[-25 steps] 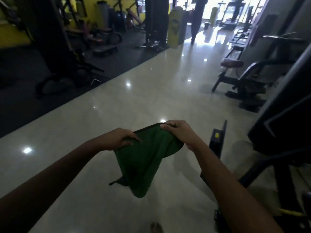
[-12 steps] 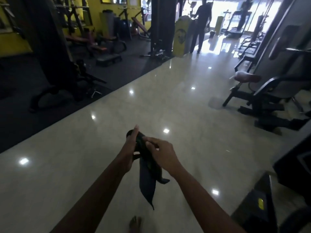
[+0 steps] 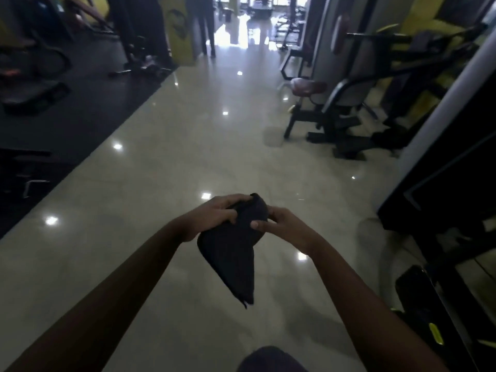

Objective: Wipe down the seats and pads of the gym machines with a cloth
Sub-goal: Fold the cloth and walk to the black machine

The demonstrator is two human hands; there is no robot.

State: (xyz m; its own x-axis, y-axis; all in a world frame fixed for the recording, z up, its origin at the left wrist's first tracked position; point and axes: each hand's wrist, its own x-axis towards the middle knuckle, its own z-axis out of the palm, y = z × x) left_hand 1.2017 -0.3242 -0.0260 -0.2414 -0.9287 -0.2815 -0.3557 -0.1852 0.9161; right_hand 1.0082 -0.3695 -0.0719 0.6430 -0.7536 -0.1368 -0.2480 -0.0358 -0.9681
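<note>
The left hand (image 3: 212, 214) and the right hand (image 3: 284, 228) both hold the dark cloth (image 3: 230, 259), fingers curled round its top, up above the middle of the floor (image 3: 161, 183). The rest of the cloth hangs down in a point. The shiny pale floor runs far ahead. A black mat (image 3: 80, 116) lies along its left edge. A gym machine (image 3: 343, 108) stands at its right edge, with 1 round reddish seat (image 3: 308, 87). Far off, a person (image 3: 205, 22) stands near the floor's far end.

Glossy pale floor (image 3: 188, 162), black mat (image 3: 80, 111) left, gym machine (image 3: 332, 103) right.
</note>
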